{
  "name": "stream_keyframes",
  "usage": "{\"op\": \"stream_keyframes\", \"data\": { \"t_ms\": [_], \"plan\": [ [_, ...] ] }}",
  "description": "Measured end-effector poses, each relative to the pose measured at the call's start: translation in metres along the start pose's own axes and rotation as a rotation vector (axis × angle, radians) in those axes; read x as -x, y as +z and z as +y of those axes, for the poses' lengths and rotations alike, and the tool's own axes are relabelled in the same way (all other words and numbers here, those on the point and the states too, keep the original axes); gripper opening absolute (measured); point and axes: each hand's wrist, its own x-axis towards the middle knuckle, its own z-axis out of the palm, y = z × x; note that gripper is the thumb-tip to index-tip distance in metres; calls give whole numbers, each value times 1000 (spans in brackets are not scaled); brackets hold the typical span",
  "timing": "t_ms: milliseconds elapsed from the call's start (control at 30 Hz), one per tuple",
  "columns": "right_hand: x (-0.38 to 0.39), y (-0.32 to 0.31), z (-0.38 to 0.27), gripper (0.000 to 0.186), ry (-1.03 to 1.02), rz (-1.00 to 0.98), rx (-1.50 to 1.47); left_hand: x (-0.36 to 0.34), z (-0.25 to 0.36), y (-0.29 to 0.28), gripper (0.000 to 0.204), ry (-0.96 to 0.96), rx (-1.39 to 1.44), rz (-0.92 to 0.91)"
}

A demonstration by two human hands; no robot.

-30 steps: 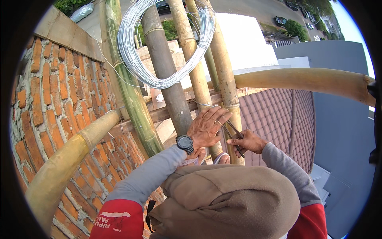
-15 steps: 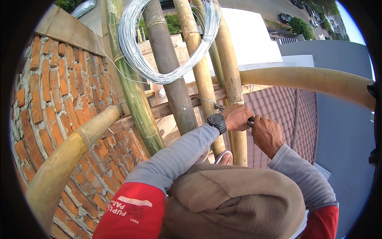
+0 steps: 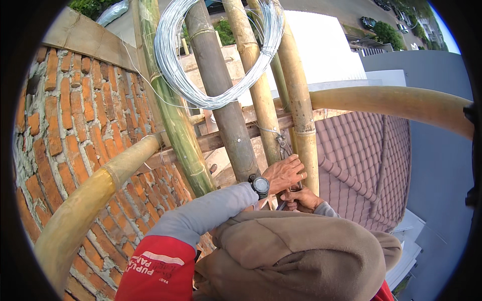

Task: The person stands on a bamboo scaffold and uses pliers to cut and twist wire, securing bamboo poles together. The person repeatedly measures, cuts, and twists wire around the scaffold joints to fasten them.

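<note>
My left hand (image 3: 285, 175), with a black watch on its wrist, is closed around the handles of metal pincers (image 3: 284, 144). Just below it, my right hand (image 3: 304, 199) grips the handle ends, its fingers partly hidden. The jaws of the pincers point away from me and meet a thin wire (image 3: 267, 130) that loops around a tan bamboo pole (image 3: 261, 95). This pole crosses a wooden crosspiece (image 3: 211, 142). A large coil of silvery wire (image 3: 221, 102) hangs over the poles farther off.
A dark bamboo pole (image 3: 216, 75), a green one (image 3: 183, 135) and another tan one (image 3: 299, 90) stand alongside. Thick bamboo bars run left (image 3: 75, 220) and right (image 3: 386, 99). A brick wall (image 3: 70, 135) is at left; a tiled roof (image 3: 366, 155) lies below right. Brown cloth (image 3: 301, 251) covers the lower middle.
The pincers have swung so their handles point down toward me. My right hand has moved left and nearer, under my left hand, which has also come slightly nearer.
</note>
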Motion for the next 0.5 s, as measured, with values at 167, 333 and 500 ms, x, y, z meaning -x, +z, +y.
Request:
{"op": "stream_keyframes", "data": {
  "t_ms": [167, 333, 500],
  "plan": [
    [42, -20, -65, 17, 202, 24, 339, -30, -4, 3, 18, 0, 43, 221],
    [84, 16, -109, 36, -230, 723, 1668, -82, -7, -9, 8, -268, 165, 158],
    [74, 28, -115, 33, -394, 929, 2123, -116, -39, -51, 24, -283, 382, -405]
  ]
}}
